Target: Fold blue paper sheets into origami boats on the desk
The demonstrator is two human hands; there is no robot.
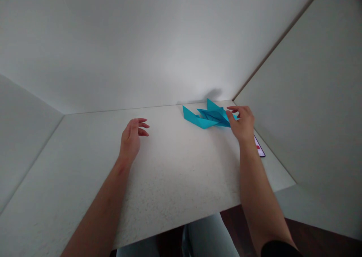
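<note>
Several turquoise folded-paper boats (204, 122) lie bunched together at the back right of the white table, pointed ends up, overlapping so their exact number is unclear. My right hand (243, 122) is over their right end, thumb and fingers a little apart and loosely curved. The thumb covers part of the rightmost paper; whether it touches is hard to see. To the left, my left hand (132, 134) hovers above the table with its fingers loosely extended to the right, holding nothing.
A phone (259, 147) with a lit screen lies by the right panel, partly behind my right wrist. White panels (158, 53) enclose the table (175, 174) at the back and both sides. The table's front edge runs above my legs.
</note>
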